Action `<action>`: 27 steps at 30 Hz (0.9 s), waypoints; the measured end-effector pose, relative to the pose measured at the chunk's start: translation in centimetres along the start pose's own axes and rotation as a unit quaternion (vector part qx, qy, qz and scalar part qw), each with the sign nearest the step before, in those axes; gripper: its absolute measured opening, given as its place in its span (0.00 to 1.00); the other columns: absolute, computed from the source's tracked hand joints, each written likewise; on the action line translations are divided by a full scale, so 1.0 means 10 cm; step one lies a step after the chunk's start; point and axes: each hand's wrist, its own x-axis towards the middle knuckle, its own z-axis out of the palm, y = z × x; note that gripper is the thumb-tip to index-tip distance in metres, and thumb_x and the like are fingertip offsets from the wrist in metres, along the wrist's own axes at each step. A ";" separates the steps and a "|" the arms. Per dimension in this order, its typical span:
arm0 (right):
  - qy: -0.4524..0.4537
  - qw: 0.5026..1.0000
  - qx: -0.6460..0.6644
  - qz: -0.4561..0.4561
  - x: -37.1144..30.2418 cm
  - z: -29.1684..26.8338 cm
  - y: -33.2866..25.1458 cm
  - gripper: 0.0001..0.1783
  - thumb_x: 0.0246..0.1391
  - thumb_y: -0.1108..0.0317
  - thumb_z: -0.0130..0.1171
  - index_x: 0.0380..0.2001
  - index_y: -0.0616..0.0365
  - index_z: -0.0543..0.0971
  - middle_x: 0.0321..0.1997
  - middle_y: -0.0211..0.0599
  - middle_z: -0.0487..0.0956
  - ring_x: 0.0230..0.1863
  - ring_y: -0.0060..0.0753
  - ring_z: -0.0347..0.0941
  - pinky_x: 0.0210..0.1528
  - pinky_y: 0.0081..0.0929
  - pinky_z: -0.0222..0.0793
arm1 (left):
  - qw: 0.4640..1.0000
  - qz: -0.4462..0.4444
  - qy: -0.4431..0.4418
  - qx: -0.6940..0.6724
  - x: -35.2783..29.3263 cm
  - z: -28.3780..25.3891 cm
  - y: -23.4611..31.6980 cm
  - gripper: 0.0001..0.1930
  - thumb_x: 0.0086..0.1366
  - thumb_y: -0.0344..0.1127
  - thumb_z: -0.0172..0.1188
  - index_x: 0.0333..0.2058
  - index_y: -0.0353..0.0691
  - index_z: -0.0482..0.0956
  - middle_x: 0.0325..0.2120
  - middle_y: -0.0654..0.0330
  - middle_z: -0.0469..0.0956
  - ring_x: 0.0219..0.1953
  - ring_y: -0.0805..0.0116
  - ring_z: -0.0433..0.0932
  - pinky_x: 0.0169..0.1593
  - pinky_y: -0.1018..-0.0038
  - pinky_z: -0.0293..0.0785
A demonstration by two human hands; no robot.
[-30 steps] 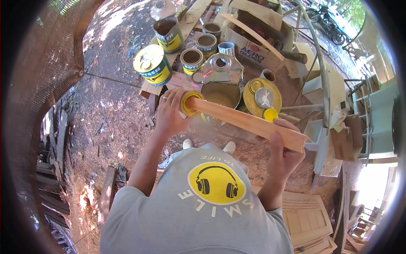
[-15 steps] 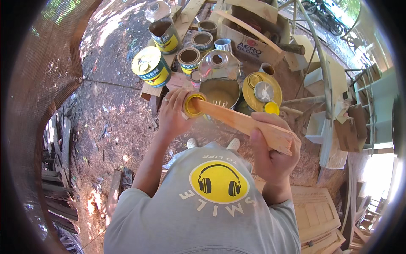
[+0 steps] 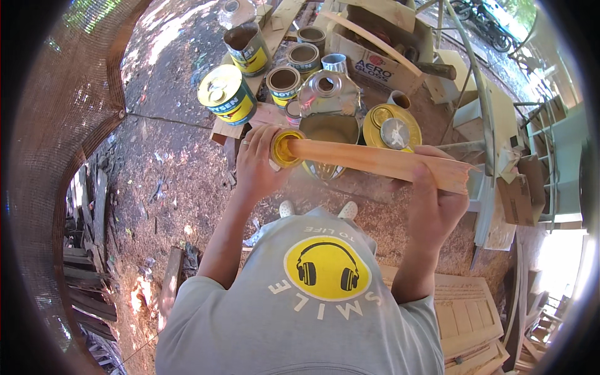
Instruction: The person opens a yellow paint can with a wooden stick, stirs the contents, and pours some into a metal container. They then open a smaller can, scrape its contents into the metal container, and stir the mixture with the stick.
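Note:
My left hand (image 3: 257, 164) is closed around a small can (image 3: 287, 149) with a yellow inside, its mouth tilted toward me. A flat wooden stick (image 3: 369, 158) has its left end in the can's mouth. Its splintered right end is gripped between the thumb and fingers of my right hand (image 3: 440, 197). What lies deep in the can is hidden. Just behind the stick stands a cut-open metal container (image 3: 328, 128) with brownish liquid in it. A large round yellow-topped can (image 3: 373, 128) is beside it on the right.
A closed paint can (image 3: 227, 95) and several open cans, among them a tall one (image 3: 247, 49), stand beyond my hands. Behind them is a cardboard box (image 3: 381, 59). Wooden panels (image 3: 465, 306) lie at lower right, a mesh screen (image 3: 69, 125) hangs at left.
My right hand has moved to the right, drawing the stick partly out of the can and turning it nearer to level. My left hand still holds the can in about the same place.

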 end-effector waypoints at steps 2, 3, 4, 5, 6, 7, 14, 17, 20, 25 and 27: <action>0.012 0.999 0.028 0.016 0.03 -0.09 0.02 0.14 0.67 0.77 0.57 0.51 0.77 0.79 0.41 0.48 0.85 0.32 0.33 0.85 0.32 0.25 0.83 | 1.000 0.000 -0.001 0.001 0.01 0.00 -0.01 0.41 0.49 0.37 0.80 0.61 0.37 0.71 0.55 0.46 0.77 0.58 0.40 0.76 0.63 0.50 0.72; 0.021 0.999 0.043 0.025 0.05 -0.14 0.04 0.14 0.67 0.77 0.57 0.51 0.78 0.78 0.42 0.50 0.85 0.33 0.34 0.85 0.32 0.26 0.83 | 1.000 0.001 -0.002 0.001 0.01 0.00 -0.02 0.41 0.49 0.37 0.80 0.61 0.37 0.71 0.55 0.46 0.77 0.58 0.40 0.76 0.63 0.50 0.72; 0.031 0.997 0.057 0.034 0.06 -0.17 0.05 0.14 0.66 0.78 0.57 0.51 0.79 0.78 0.43 0.51 0.84 0.33 0.34 0.85 0.31 0.27 0.83 | 1.000 0.002 -0.004 0.000 0.02 0.01 -0.03 0.41 0.49 0.37 0.80 0.61 0.38 0.71 0.55 0.47 0.77 0.58 0.40 0.76 0.63 0.50 0.72; 0.050 0.996 0.059 0.034 0.06 -0.19 0.06 0.15 0.66 0.77 0.57 0.50 0.80 0.77 0.44 0.52 0.84 0.34 0.36 0.85 0.30 0.28 0.83 | 1.000 0.001 -0.003 0.003 0.02 0.01 -0.02 0.41 0.48 0.37 0.80 0.61 0.38 0.71 0.55 0.47 0.77 0.58 0.40 0.76 0.63 0.50 0.72; 0.070 0.995 0.060 0.034 0.07 -0.20 0.06 0.15 0.66 0.77 0.57 0.50 0.81 0.77 0.45 0.54 0.83 0.34 0.37 0.85 0.30 0.29 0.84 | 1.000 0.000 -0.002 0.005 0.02 0.01 -0.02 0.41 0.48 0.37 0.80 0.61 0.38 0.71 0.55 0.47 0.78 0.58 0.40 0.76 0.63 0.50 0.72; 0.089 0.994 0.060 0.034 0.08 -0.22 0.07 0.16 0.66 0.77 0.57 0.50 0.82 0.77 0.46 0.55 0.83 0.35 0.39 0.85 0.29 0.30 0.84 | 1.000 -0.002 -0.001 0.007 0.02 0.02 -0.01 0.41 0.48 0.37 0.79 0.61 0.38 0.71 0.55 0.47 0.78 0.58 0.40 0.76 0.63 0.50 0.72; 0.115 0.990 0.071 0.027 0.05 -0.44 0.09 0.18 0.66 0.73 0.57 0.50 0.82 0.76 0.44 0.58 0.82 0.33 0.44 0.85 0.26 0.30 0.83 | 0.999 -0.035 -0.010 0.001 0.03 0.06 -0.03 0.39 0.48 0.36 0.79 0.59 0.39 0.72 0.53 0.48 0.78 0.57 0.42 0.76 0.62 0.52 0.73; 0.108 0.990 0.082 0.041 0.06 -0.54 0.12 0.19 0.66 0.72 0.56 0.50 0.82 0.75 0.41 0.59 0.82 0.31 0.45 0.85 0.26 0.30 0.82 | 0.999 -0.045 -0.016 -0.015 0.08 0.05 -0.01 0.38 0.48 0.38 0.80 0.58 0.39 0.74 0.52 0.48 0.79 0.55 0.42 0.77 0.58 0.53 0.74; 0.132 0.985 0.098 0.060 0.12 -0.57 0.19 0.19 0.66 0.71 0.55 0.51 0.82 0.75 0.39 0.60 0.83 0.29 0.46 0.85 0.26 0.29 0.82 | 0.995 -0.081 -0.030 -0.054 0.17 0.01 0.10 0.36 0.49 0.37 0.79 0.57 0.39 0.75 0.51 0.47 0.79 0.54 0.42 0.78 0.58 0.53 0.75; 0.151 0.967 0.173 0.111 0.17 -0.75 0.56 0.19 0.66 0.70 0.55 0.51 0.79 0.74 0.41 0.61 0.83 0.30 0.48 0.85 0.26 0.27 0.82 | 0.986 -0.147 -0.055 -0.063 0.22 0.01 0.12 0.34 0.49 0.37 0.77 0.56 0.38 0.76 0.50 0.46 0.80 0.54 0.42 0.78 0.58 0.53 0.75; 0.166 0.960 0.191 0.117 0.15 -0.80 0.64 0.19 0.66 0.70 0.55 0.51 0.79 0.74 0.42 0.61 0.84 0.30 0.48 0.85 0.26 0.28 0.82 | 0.985 -0.151 -0.060 -0.061 0.25 0.02 0.11 0.34 0.49 0.37 0.77 0.56 0.38 0.77 0.50 0.46 0.80 0.55 0.42 0.78 0.58 0.53 0.75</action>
